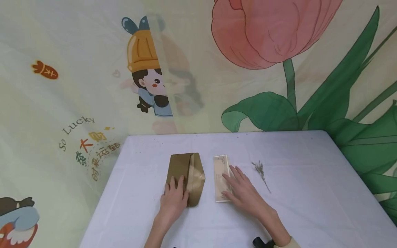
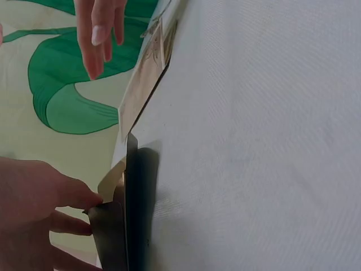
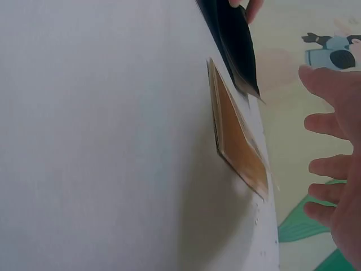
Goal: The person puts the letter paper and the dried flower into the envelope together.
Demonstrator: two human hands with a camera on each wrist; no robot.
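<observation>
A gold-brown envelope (image 1: 179, 165) lies on the white table with its pointed flap spread to the right. My left hand (image 1: 174, 199) rests its fingertips on the envelope's body; the left wrist view shows the fingers at the edge of the envelope (image 2: 108, 237). To the right lies a narrow cream folded card (image 1: 220, 182) with fine line decoration. Over its right edge hovers my right hand (image 1: 246, 194), fingers spread. In the right wrist view this hand (image 3: 338, 141) stands apart from the card (image 3: 240, 147), which is slightly spread like a folded sheet.
A small sprig of dried flowers (image 1: 260, 172) lies right of the card. A black object (image 1: 262, 242) shows at the bottom edge by the right wrist. Behind the table (image 1: 139, 172) hangs a printed cloth (image 1: 198, 86) with a large tulip and cartoon figures.
</observation>
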